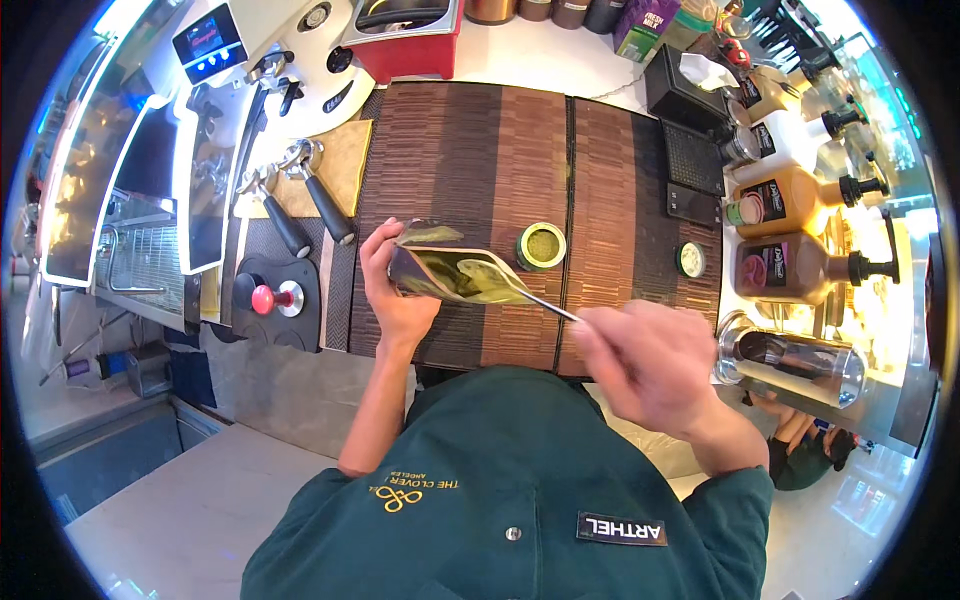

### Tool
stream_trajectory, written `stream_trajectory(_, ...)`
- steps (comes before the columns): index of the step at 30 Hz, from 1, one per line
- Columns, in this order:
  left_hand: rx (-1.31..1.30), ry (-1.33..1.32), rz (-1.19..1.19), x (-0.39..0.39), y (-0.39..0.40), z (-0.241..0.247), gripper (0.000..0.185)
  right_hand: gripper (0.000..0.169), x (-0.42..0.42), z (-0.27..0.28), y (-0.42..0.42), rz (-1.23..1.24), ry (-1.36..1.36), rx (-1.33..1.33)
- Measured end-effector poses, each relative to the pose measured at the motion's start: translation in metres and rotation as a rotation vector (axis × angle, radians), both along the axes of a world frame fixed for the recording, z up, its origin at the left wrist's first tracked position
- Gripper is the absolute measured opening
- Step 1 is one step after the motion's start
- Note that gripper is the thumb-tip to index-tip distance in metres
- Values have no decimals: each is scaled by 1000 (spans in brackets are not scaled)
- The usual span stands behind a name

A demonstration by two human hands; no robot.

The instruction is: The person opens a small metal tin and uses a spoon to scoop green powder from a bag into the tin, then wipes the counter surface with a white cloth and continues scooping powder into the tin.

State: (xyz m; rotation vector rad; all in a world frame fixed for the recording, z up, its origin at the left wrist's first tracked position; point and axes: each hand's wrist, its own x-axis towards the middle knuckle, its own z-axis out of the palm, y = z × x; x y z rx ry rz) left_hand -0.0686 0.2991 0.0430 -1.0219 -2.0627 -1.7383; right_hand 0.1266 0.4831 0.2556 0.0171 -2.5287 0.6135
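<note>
My left hand (397, 292) grips a foil pouch (442, 281), tilted with its mouth facing right and green powder inside. The handle of a metal spoon (551, 305) is in my right hand (645, 360), and its bowl sits within the pouch's opening. Just beyond the pouch stands a small uncovered tin (541, 246) holding green powder. Its surroundings are striped brown mats (465, 150) on the counter. Further right, near the mat's edge, lies a small round lid or container (691, 259) with a pale top; which of the two I cannot tell.
Two portafilters (300, 195) rest on a tan cloth at left, with a red-handled tamper (274, 300) nearer me. Pump bottles (787, 199), a black scale (690, 172) and a clear cylinder (802, 360) line the right. A seated person (806, 450) is at far right.
</note>
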Motion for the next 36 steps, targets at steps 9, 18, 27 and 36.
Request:
stream_trajectory(9,-10,241,-58,1,6,25,65,27,-24,-46,-19,61,-5,287)
stream_trajectory(18,-55,244,-58,0,7,31,65,15,-28,-53,-12,68,-228,-525)
stream_trajectory(27,-72,140,50,2,6,28,65,24,-13,-30,2,-217,-442,-949)
stream_trajectory(36,-23,133,52,0,4,21,64,30,-8,-39,2,-221,-551,-1155)
